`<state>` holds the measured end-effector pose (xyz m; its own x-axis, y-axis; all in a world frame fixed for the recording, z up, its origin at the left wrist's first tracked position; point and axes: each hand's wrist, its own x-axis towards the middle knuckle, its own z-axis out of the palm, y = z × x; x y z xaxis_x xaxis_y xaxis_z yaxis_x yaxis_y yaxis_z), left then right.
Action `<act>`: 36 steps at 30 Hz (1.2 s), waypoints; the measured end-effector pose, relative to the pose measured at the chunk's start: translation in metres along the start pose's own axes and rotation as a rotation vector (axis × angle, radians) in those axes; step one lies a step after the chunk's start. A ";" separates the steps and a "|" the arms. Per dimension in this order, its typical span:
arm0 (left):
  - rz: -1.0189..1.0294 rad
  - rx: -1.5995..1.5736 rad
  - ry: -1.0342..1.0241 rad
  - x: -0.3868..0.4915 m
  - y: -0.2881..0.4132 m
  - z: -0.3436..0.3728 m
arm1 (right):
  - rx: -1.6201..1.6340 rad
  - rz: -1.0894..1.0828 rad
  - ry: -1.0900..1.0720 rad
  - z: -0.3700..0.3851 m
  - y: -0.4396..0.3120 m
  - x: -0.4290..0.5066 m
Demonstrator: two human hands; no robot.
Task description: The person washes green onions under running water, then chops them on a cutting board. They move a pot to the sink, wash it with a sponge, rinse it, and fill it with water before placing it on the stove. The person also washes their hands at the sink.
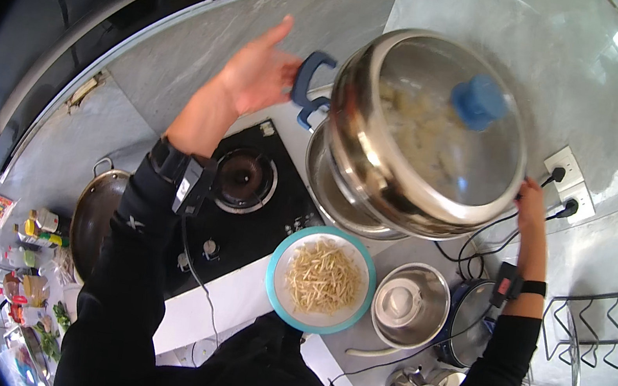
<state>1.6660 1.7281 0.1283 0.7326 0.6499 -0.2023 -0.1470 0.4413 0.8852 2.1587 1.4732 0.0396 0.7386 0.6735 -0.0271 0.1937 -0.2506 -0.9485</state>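
A large shiny steel pot (357, 167) is tilted above a wide steel pan (317, 153), overlapping much of it. Through its clear lid (428, 61), with a blurred blue knob (479, 101), pale yellowish food pieces show inside. My left hand (257, 76) is at the pot's blue side handle (304, 77); its fingers bend behind the handle, which hides their tips, while the thumb points away. On the opposite side my right hand (531, 203) grips the pot's edge, where the handle is mostly hidden. Before me a turquoise-rimmed plate (271, 306) bears thin pale strips of food (323, 278).
Left of the pan lies a black gas hob (281, 177) with a bare burner (246, 178); a wok (97, 222) stands beyond. A steel bowl (424, 322) holds a white bowl (397, 303). Cables (472, 254) run to wall sockets (571, 182). A wire rack (592, 327) is at right.
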 end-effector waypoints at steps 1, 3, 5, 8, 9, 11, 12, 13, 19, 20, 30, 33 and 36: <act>0.007 -0.018 -0.019 -0.005 0.007 0.012 | 0.042 0.054 0.068 -0.012 -0.007 -0.002; 0.025 -0.060 -0.051 -0.013 0.015 0.037 | 0.073 -0.027 -0.085 -0.052 -0.022 -0.021; 0.012 -0.092 -0.117 -0.024 0.014 0.058 | 0.140 -0.015 -0.069 -0.088 -0.030 -0.047; -0.020 -0.112 -0.235 -0.038 0.000 0.089 | 0.103 0.065 0.012 -0.148 -0.031 -0.097; -0.032 -0.122 -0.243 -0.042 -0.010 0.100 | 0.135 0.070 0.003 -0.167 -0.028 -0.116; -0.080 -0.127 -0.304 -0.050 -0.034 0.122 | 0.116 0.124 0.151 -0.200 -0.018 -0.154; -0.099 -0.128 -0.344 -0.054 -0.046 0.131 | 0.140 0.093 0.098 -0.214 -0.012 -0.175; -0.131 -0.138 -0.364 -0.058 -0.059 0.139 | 0.140 0.109 0.109 -0.229 -0.007 -0.196; -0.299 -0.229 -0.442 -0.096 -0.154 0.175 | -0.009 0.168 0.101 -0.276 0.033 -0.303; -0.314 -0.236 -0.443 -0.102 -0.166 0.176 | -0.036 0.211 0.156 -0.279 0.041 -0.315; -0.392 -0.181 -0.332 -0.131 -0.227 0.146 | -0.049 0.350 0.187 -0.250 0.147 -0.338; -0.376 -0.169 -0.303 -0.128 -0.247 0.133 | -0.109 0.362 0.126 -0.233 0.169 -0.314; -0.376 -0.178 -0.274 -0.123 -0.267 0.119 | -0.182 0.373 0.111 -0.213 0.184 -0.295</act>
<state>1.6941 1.4566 -0.0334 0.9008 0.2497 -0.3553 0.0672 0.7282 0.6820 2.1138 1.0806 -0.0598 0.8429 0.4372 -0.3137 0.0042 -0.5882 -0.8087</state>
